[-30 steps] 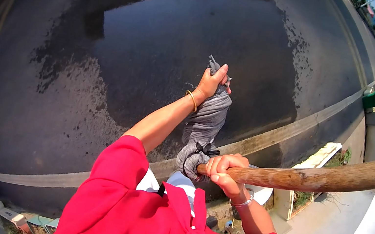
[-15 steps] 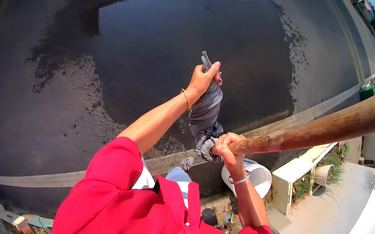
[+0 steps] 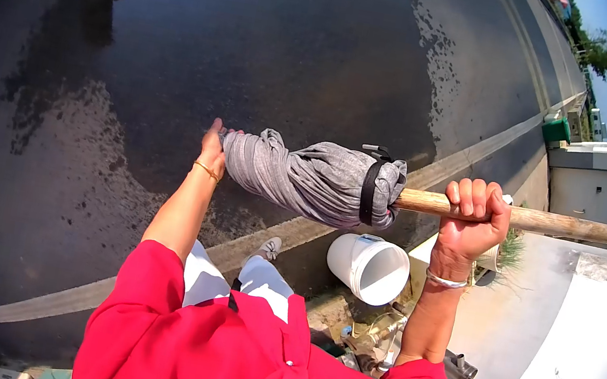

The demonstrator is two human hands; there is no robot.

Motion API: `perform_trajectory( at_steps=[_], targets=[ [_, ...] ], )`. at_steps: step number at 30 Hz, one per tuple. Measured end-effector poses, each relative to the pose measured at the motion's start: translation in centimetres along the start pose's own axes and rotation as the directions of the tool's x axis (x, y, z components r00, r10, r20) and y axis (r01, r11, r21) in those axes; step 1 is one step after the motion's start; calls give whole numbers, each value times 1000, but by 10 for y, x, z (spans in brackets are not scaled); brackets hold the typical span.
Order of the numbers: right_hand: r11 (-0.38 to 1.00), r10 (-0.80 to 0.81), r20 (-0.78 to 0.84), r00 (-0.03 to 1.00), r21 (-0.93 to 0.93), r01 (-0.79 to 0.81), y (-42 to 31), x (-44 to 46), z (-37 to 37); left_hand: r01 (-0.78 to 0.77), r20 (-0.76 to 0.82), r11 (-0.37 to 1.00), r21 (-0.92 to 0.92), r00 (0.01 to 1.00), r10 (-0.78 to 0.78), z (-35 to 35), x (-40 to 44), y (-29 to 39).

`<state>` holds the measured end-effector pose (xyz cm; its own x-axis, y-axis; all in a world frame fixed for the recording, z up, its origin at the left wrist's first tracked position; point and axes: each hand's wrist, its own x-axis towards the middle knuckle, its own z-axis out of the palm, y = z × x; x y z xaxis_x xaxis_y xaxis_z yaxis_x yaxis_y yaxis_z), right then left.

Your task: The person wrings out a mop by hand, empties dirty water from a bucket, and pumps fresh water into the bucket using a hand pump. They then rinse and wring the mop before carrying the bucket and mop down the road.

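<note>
A mop made of twisted grey cloth (image 3: 286, 174) is held up almost level across the middle of the head view. Its cloth is bound by a black strap (image 3: 369, 192) to a wooden handle (image 3: 554, 224). My left hand (image 3: 212, 149) is closed on the cloth's far left end, with its fingers partly hidden behind the fabric. Wrapped round the handle, to the right of the strap, is my right hand (image 3: 475, 218), knuckles up. Below the mop a white bucket (image 3: 366, 268) stands tilted in view, with its mouth towards the right.
A large wet patch (image 3: 276, 64) darkens the road ahead. A pale kerb strip (image 3: 245, 248) runs diagonally past my shoe (image 3: 269, 248). Taps and pipes (image 3: 375, 338) are low on the right, near a white wall ledge (image 3: 575, 339). A green bin (image 3: 556, 131) stands farther off.
The mop has swung from hanging steeply to nearly level, its cloth now raised and bulkier. My left hand moved left and down; my right hand moved right and up along with the handle.
</note>
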<state>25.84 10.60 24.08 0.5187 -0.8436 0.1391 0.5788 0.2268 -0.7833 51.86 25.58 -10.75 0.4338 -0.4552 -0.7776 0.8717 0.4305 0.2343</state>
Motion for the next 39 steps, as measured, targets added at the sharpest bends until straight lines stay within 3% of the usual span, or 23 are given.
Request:
perform_trajectory(
  at_steps=[1, 2, 3, 4, 5, 6, 7, 8, 9, 10, 11, 13, 14, 15, 21, 23, 25, 28, 33, 35, 37, 39],
  targets=[
    [1000, -15, -49, 999, 16, 16, 2, -1, 1, -7, 6, 1000, 4, 1000, 7, 2, 2, 4],
    [1000, -18, -47, 999, 22, 19, 4, -2, 4, -47, 34, 988, 149, 999, 42, 3, 2, 6],
    [1000, -15, -144, 989, 9, 17, 5, -3, 8, -88, 66, 953, 289, 995, 72, 6, 0, 8],
    [1000, -15, -238, 971, -5, 14, 4, -3, 11, -93, 72, 953, 288, 995, 76, 9, -3, 10],
    [1000, -17, -236, 972, -5, 17, 4, -4, 12, -423, 184, 704, 570, 901, 393, 10, -6, 10],
    [1000, -7, -240, 971, 16, 11, 4, -4, 15, -630, 382, 277, 725, 703, 599, 14, -15, 12],
    [999, 2, -243, 970, 37, 7, 5, -3, 16, -665, 619, -222, 713, 448, 645, 19, -27, 14],
    [1000, 4, -263, 965, 25, 2, 6, -3, 20, -736, 681, -270, 620, 334, 651, 39, -63, 16],
    [1000, 2, -266, 964, 26, 5, 8, -2, 19, -837, 716, -153, 526, 338, 611, 60, -105, 16],
    [1000, -14, -289, 957, -7, 13, 12, -1, 20, -901, 733, 87, 425, 399, 552, 74, -139, 7],
    [999, -32, -308, 951, -38, 22, 16, -1, 21, -944, 800, 133, 302, 327, 502, 85, -169, -3],
    [1000, -21, -303, 953, -16, 17, 23, -1, 13, -988, 918, -87, 127, 84, 388, 93, -194, -24],
    [999, -33, -318, 947, -38, 22, 24, -3, 10, -994, 935, -52, 93, 70, 347, 97, -202, -37],
    [998, -46, -335, 941, -61, 27, 26, -3, 8, -993, 949, -109, 45, 9, 314, 99, -202, -47],
    [989, -116, -387, 915, -128, 71, 28, -10, 0, -997, 950, -53, 52, 33, 311, 103, -197, -83],
    [986, -143, -401, 905, -136, 96, 28, -13, -2, -983, 950, -171, -67, -115, 289, 108, -197, -85],
    [979, -181, -383, 906, -154, 130, 29, -15, -6, -987, 961, -140, -75, -109, 254, 111, -197, -88],
    [976, -209, -481, 852, -152, 154, 33, -13, -5, -943, 955, -282, -179, -236, 182, 118, -188, -88],
    [968, -248, -563, 788, -178, 177, 38, -13, -13, -916, 966, -321, -240, -257, 9, 123, -174, -91],
    [964, -267, -587, 764, -175, 203, 42, -14, -18, -965, 982, -188, -185, -174, -77, 127, -166, -93],
    [962, -271, -584, 765, -175, 208, 42, -15, -21, -986, 963, 89, 143, 117, -244, 138, -166, -73],
    [962, -273, -603, 750, -163, 219, 44, -14, -21, -844, 775, 153, 513, 379, -506, 183, -193, -13]
  ],
)
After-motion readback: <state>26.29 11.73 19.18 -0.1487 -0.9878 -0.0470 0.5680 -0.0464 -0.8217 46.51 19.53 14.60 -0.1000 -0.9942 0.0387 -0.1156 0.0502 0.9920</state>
